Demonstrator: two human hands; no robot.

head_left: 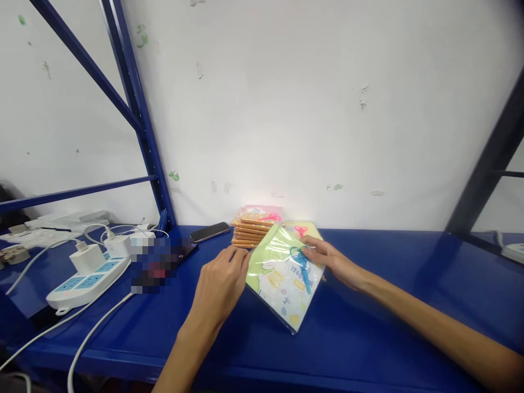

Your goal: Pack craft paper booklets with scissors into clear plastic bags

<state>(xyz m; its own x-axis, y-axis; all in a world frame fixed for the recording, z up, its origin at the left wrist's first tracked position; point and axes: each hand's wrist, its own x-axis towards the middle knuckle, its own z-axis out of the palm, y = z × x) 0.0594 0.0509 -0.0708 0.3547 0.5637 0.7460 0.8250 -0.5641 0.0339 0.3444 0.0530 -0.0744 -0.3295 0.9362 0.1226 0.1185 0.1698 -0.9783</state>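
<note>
The left hand (219, 286) and right hand (329, 261) touch a plastic-wrapped green packet (282, 278).

Looks like a small stockroom or packing bay: blue steel racking (139, 125) against a scuffed white wall (262, 109), a power strip (88, 284) with chargers (87, 258), and stacked packaged goods (254, 226) on the shelf (368, 305).

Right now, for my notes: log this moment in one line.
clear plastic packet | left hand: at edge | right hand: on corner
</note>
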